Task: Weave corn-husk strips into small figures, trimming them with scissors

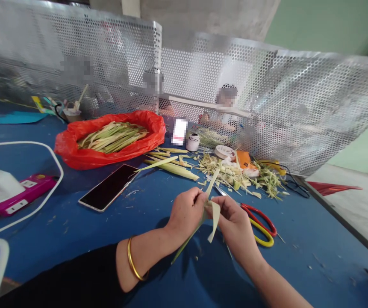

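Above the blue table, my left hand [186, 210] is closed round a pale green leaf strip [215, 220]. One end of the strip sticks up past the knuckles, and a greener end trails below toward the table. My right hand [233, 222] pinches the same strip close to the left fingertips, where a wide folded piece hangs down. The exact grip between the fingers is partly hidden. Just beyond the right hand lie scissors [263, 222] with red and yellow handles, their blades partly covered by that hand.
A red plastic bag [110, 159] full of leaf strips stands at back left, with a phone [108, 188] before it. Leaf scraps [225, 171] and loose husks [174, 169] lie ahead. A magenta power strip [17, 194] with a white cable sits left. Perforated metal screens [190, 72] close off the back; people sit behind.
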`<state>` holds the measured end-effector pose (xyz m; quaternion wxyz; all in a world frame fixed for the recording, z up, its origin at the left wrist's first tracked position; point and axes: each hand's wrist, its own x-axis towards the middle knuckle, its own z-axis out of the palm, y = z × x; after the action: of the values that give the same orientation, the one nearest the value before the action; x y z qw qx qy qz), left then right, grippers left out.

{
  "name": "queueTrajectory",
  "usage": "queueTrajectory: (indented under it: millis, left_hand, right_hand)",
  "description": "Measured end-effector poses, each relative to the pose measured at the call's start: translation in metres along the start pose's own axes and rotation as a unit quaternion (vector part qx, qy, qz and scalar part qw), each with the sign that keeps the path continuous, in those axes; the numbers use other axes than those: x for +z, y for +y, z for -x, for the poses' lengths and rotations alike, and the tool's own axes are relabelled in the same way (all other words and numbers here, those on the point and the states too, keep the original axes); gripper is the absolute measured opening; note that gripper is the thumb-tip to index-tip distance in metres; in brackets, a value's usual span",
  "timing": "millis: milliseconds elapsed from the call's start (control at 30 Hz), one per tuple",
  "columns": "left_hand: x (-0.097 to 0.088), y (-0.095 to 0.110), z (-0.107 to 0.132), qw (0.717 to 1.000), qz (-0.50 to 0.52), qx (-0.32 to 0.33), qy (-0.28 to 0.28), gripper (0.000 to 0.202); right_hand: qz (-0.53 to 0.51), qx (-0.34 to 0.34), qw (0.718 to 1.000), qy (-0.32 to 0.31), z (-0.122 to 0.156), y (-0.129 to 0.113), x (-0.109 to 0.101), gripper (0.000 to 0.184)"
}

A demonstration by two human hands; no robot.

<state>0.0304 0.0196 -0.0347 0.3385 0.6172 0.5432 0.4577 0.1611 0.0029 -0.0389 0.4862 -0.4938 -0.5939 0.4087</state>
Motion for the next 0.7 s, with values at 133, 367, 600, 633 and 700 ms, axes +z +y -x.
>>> queueTrajectory:
  millis: [133, 367, 600, 633, 700]
  left_hand:
    - [-0.0002, 0.0018, 0.0027, 1.000, 0.004, -0.012, -0.004, 0.030]
    - [0.0004, 0.0024, 0.0018, 1.000, 0.002, -0.015, -0.011, 0.025]
    - [-0.0008, -0.0003, -0.0020, 1.000, 0.012, -0.006, 0.006, 0.026]
    - [-0.0010, -0.0004, -0.0020, 1.000, 0.012, -0.003, 0.007, 0.026]
    - [-0.0016, -0.0002, -0.0018, 1.000, 0.010, -0.001, 0.009, 0.024]
  right_hand:
    - [-0.011, 0.006, 1.000, 0.006, 0.0017, -0.0038, 0.0024, 0.016]
    - [0.054, -0.051, 0.997, 0.030, 0.0025, -0.0016, -0.0030, 0.012]
    - [0.042, -0.056, 0.996, 0.053, 0.0045, -0.0001, -0.0059, 0.013]
    - [0.034, -0.043, 0.998, 0.042, 0.0042, -0.0006, -0.0053, 0.014]
    - [0.011, -0.011, 1.000, 0.013, 0.0032, -0.0019, -0.0033, 0.015]
